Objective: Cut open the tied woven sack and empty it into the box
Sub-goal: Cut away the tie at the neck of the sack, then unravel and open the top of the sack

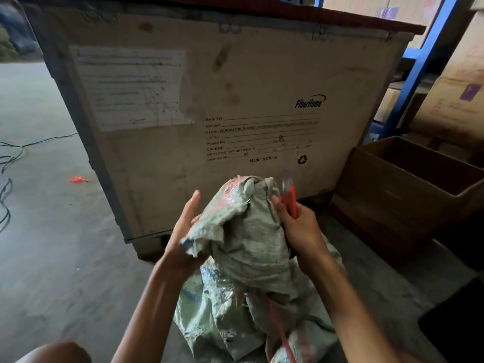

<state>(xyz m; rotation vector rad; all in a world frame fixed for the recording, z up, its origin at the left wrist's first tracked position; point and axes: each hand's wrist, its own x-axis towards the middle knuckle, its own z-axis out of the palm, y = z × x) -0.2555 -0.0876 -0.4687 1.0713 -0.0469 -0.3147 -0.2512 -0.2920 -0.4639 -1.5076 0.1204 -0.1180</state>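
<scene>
woven sack up between both hands, box waiting off to the right

woven sack (pixel 248 239) sits dead centre, its top lifted off the concrete floor (pixel 47 231), the rest slumped below in crumpled folds. pale green plastic weave, crinkly, smeared with faded red print near the bunched top. left hand (pixel 183 231) lies against a folded flap, fingers straight and pointing up, palm on the cloth; motion blur softens it. right hand (pixel 301 229) is curled round a red-handled tool (pixel 291 199), thumb pushed onto the sack's neck. the tool's head is a blur, so its type is anyone's call. lower down, a red cord (pixel 280 328) trails across the folds and runs out of frame.

right behind the sack stands a big scuffed plywood crate (pixel 235 87), printed "fiberhome" and "made in china", a worn paper label (pixel 131 87) stuck on its face. to the right, the open brown cardboard box (pixel 387 195), its inside in shadow. beyond it, a blue rack (pixel 419 61) with cartons (pixel 458 100). over on the left, black cables (pixel 7 184) loop on the floor near an orange scrap (pixel 78 180).
</scene>
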